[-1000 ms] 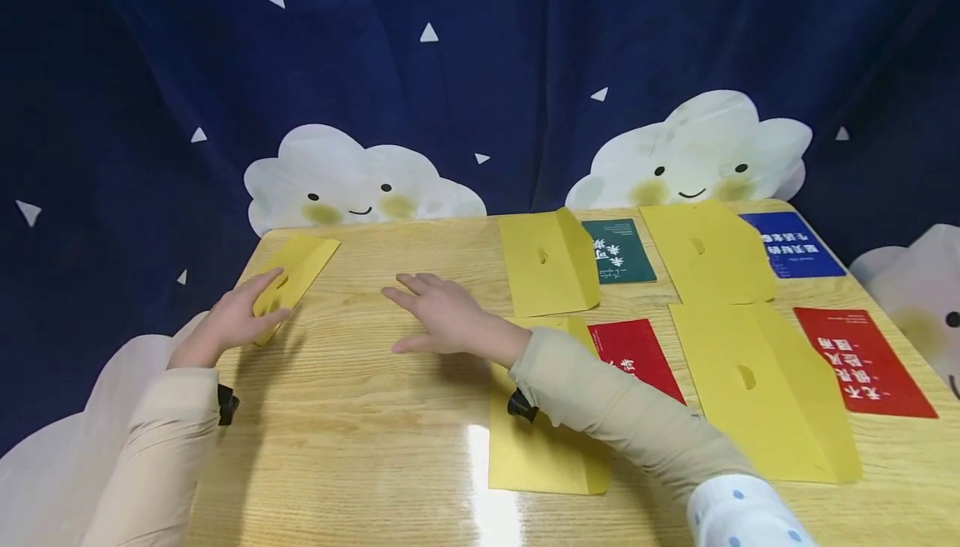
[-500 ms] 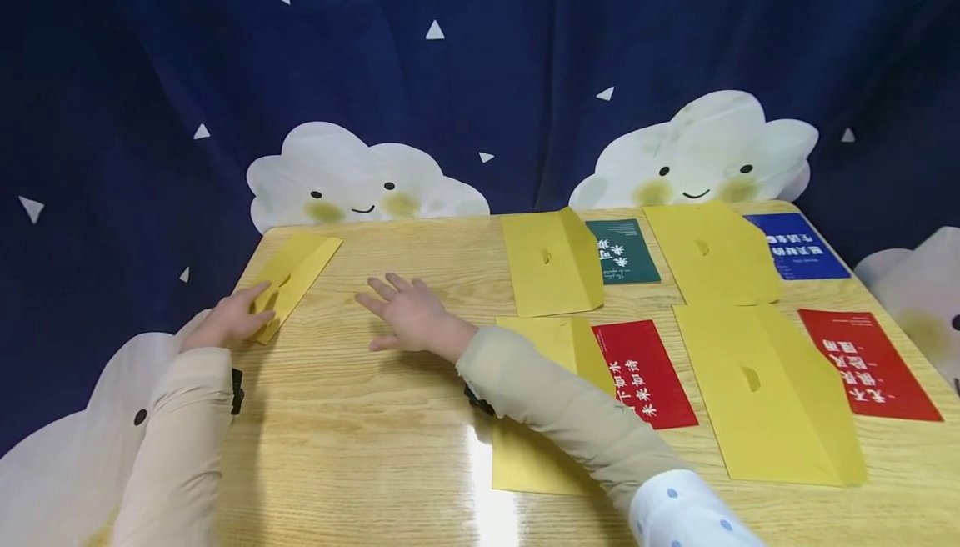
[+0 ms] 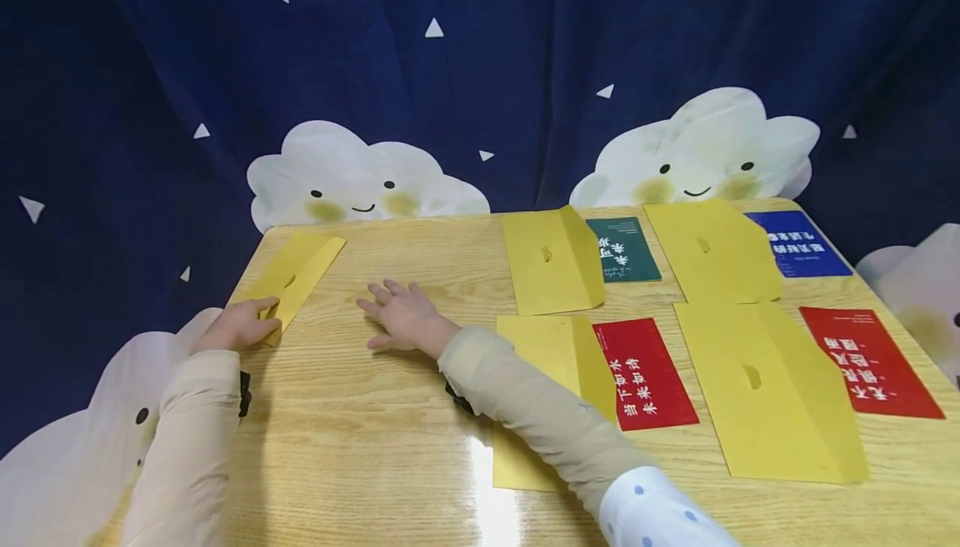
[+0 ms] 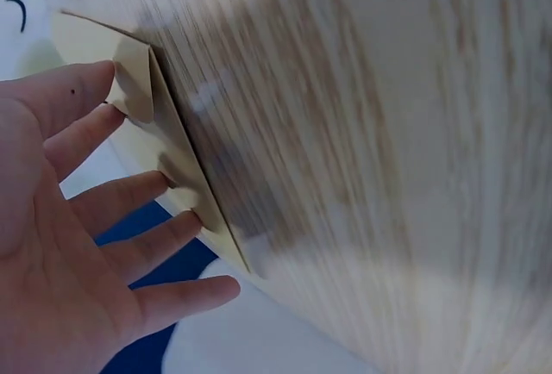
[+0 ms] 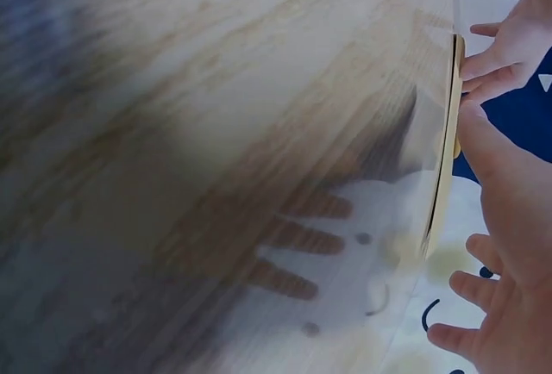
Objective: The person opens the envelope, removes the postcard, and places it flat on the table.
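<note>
At the table's far left lies a yellow envelope (image 3: 309, 257), its long folded flap standing along one side. My left hand (image 3: 236, 326) is at the near end of this envelope, thumb and forefinger at the flap with a small gap between their tips. In the left wrist view the fingers of the left hand (image 4: 78, 219) are fairly straight and spread, several fingertips right at the envelope (image 4: 177, 163). My right hand (image 3: 405, 318) reaches across to the middle of the table, palm down, fingers spread, holding nothing.
Yellow envelopes (image 3: 765, 393) lie on the wooden table's (image 3: 360, 464) right half. Beside them stick out a green card (image 3: 626, 255), a blue card (image 3: 802, 245) and red cards (image 3: 648, 376). My right sleeve (image 3: 540, 414) crosses the near envelope. A dark blue curtain (image 3: 480, 47) hangs behind.
My left hand has moved toward me along the envelope to its near end, thumb and forefinger drawing closer together. The right hand and arm have shifted left, uncovering more of one red card.
</note>
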Tool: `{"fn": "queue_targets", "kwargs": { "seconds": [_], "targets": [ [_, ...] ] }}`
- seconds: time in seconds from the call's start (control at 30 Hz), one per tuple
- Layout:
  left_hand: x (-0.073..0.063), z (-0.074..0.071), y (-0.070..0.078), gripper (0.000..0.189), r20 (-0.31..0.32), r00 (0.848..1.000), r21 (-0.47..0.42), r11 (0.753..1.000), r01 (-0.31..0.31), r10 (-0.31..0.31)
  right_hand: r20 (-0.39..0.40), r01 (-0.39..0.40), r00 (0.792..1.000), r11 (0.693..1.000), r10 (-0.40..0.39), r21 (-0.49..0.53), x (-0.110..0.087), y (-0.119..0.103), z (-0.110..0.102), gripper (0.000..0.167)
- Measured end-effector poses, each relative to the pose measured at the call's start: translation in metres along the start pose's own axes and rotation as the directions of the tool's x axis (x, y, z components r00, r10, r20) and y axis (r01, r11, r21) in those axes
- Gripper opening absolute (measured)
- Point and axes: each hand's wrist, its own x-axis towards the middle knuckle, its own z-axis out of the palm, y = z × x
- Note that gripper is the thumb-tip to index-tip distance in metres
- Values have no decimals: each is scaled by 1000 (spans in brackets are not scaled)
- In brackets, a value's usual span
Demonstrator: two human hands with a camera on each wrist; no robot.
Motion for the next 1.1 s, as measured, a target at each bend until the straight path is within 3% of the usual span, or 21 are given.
{"fn": "queue_targets", "kwargs": {
  "seconds": [0.3, 0.63, 0.73, 0.9, 1.1],
  "targets": [
    [-7, 3, 22, 49, -64, 993, 52, 994, -98, 102, 29, 8, 1000, 1000, -7, -20, 5, -4, 4, 73],
    [-10, 14, 46, 35, -157, 962, 93, 973, -212, 225, 72, 27, 997, 999, -29, 40, 8, -3, 8, 71],
    [-12, 16, 53, 33, -166, 953, 95, 966, -239, 252, 85, 29, 996, 999, -31, 33, 8, -4, 10, 72],
    [-16, 17, 64, 31, -147, 954, 87, 964, -250, 261, 115, 74, 991, 997, -75, 15, 9, -7, 13, 72],
    [-18, 19, 68, 29, -151, 944, 94, 955, -281, 292, 179, 99, 979, 995, -100, 16, 10, -12, 14, 68]
  ]
}}
